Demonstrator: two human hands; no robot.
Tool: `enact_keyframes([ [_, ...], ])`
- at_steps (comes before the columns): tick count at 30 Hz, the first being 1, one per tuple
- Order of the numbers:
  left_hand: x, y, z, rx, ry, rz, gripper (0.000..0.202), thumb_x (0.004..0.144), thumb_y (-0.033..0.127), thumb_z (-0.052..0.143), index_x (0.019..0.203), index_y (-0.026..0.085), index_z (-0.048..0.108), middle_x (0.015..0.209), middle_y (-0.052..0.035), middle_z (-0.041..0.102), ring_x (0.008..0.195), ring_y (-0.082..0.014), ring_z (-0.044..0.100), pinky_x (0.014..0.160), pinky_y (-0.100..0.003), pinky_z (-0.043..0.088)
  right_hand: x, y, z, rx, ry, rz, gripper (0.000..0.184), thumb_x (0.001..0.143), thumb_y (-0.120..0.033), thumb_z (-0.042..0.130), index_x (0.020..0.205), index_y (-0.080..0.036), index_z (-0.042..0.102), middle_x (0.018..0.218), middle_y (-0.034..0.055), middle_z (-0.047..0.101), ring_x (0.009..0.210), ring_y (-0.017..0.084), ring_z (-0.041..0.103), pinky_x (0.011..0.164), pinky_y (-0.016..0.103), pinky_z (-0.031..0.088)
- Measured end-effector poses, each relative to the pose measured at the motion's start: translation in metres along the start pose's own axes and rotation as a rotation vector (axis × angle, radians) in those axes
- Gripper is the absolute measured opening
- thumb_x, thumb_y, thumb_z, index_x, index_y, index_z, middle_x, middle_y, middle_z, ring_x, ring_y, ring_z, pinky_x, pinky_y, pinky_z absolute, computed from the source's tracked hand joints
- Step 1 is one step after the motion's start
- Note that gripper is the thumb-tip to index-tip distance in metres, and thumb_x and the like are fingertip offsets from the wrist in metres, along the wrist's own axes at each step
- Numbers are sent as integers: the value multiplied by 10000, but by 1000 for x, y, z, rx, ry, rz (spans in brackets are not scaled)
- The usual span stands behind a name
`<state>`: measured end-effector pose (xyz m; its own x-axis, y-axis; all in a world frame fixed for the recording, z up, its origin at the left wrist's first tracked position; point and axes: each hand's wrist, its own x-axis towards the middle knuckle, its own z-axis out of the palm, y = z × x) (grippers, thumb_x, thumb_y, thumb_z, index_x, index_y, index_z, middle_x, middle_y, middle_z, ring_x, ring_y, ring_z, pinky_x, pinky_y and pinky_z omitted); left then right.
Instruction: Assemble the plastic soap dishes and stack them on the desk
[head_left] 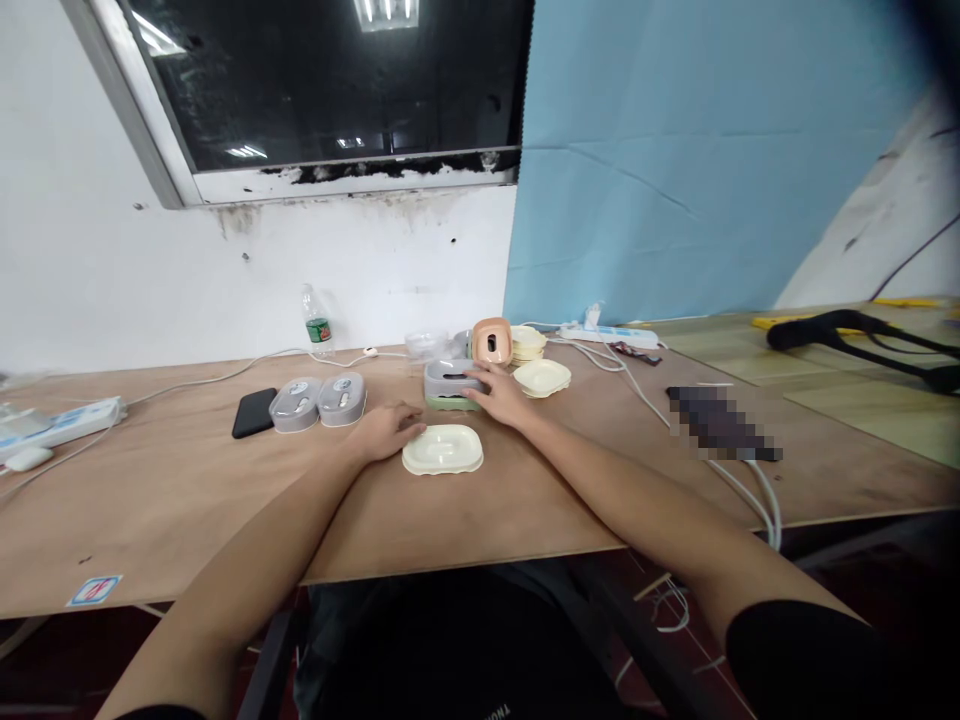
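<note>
A shallow cream tray (442, 447) with a wavy rim lies on the table in front of me. My left hand (388, 430) rests at its left side, fingers loosely stretched towards its back corner. Behind the tray, a grey box cover (442, 378) with a dark slot in its top sits over a light green piece (444, 403). My right hand (496, 393) has its thumb and fingers around the right end of the grey cover. An orange box cover (492, 342) with a dark opening stands tilted just behind.
Cream trays (541, 377) are piled at the back right. Two grey boxes (342, 398) and a black phone (253, 413) lie left. A plastic bottle (316, 322) stands by the wall. Power strips (615, 337), cables and a pixelated dark object (720, 422) lie about.
</note>
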<state>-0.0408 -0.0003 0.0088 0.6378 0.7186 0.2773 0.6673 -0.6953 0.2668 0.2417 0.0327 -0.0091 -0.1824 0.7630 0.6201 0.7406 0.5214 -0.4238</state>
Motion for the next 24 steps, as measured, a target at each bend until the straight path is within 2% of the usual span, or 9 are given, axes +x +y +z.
enact_keyframes([
  [3,0,-1,2,-18,53,-18,527,905,526,460,1279,164,548,1153,-116,626,986,-250,621,866,-367,486,2,-2,-2,39,10,-48,274,836,-363,627,1075,-265,719,1252,67,612,1174,272,548,1028,476,417],
  [7,-1,0,-2,-94,332,-46,717,889,555,488,1454,155,299,1370,-174,469,1092,-274,573,964,-437,443,2,-17,-11,58,142,-138,243,827,-375,651,1031,-275,736,1172,58,657,1167,277,543,1029,504,407],
  [10,-2,0,-8,-204,496,-13,769,891,549,492,1489,172,188,1456,-184,369,1159,-281,536,1010,-470,407,-2,-36,-19,84,113,-268,236,819,-386,667,1020,-284,737,1163,52,656,1137,263,554,1016,489,421],
  [13,-5,2,-12,-283,484,58,800,871,559,517,1487,167,191,1479,-173,351,1259,-303,464,1048,-464,377,-9,-53,-24,106,64,-386,232,824,-394,664,1026,-300,729,1207,42,628,1162,260,537,1029,495,409],
  [15,-6,5,-13,-316,465,68,811,850,584,533,1470,152,240,1458,-165,393,1288,-319,437,1060,-455,367,-13,-60,-26,126,73,-417,252,820,-419,665,1036,-304,722,1256,51,588,1189,270,516,1040,507,395],
  [17,-6,7,-13,-348,459,62,795,839,615,521,1439,139,307,1412,-161,455,1260,-326,466,1045,-449,382,-15,-64,-29,147,78,-416,357,778,-478,695,1086,-297,701,1320,73,523,1217,290,490,1043,514,392],
  [19,-6,7,-13,-370,427,74,763,830,639,508,1394,141,381,1360,-155,511,1213,-324,509,1015,-438,408,-16,-64,-32,168,45,-411,540,713,-546,728,1176,-278,654,1381,102,452,1254,317,453,1046,516,389],
  [21,-5,5,-12,-378,359,104,723,825,643,506,1350,151,437,1323,-147,547,1178,-317,536,981,-420,431,-17,-64,-34,189,-55,-423,673,688,-587,727,1261,-258,592,1411,123,416,1282,332,426,1052,518,380],
  [24,-6,-1,-12,-371,221,122,659,833,629,495,1300,163,484,1242,-129,604,1078,-292,594,905,-396,466,-18,-64,-30,210,-273,-438,717,725,-584,693,1335,-250,519,1412,126,434,1290,320,428,1063,516,364],
])
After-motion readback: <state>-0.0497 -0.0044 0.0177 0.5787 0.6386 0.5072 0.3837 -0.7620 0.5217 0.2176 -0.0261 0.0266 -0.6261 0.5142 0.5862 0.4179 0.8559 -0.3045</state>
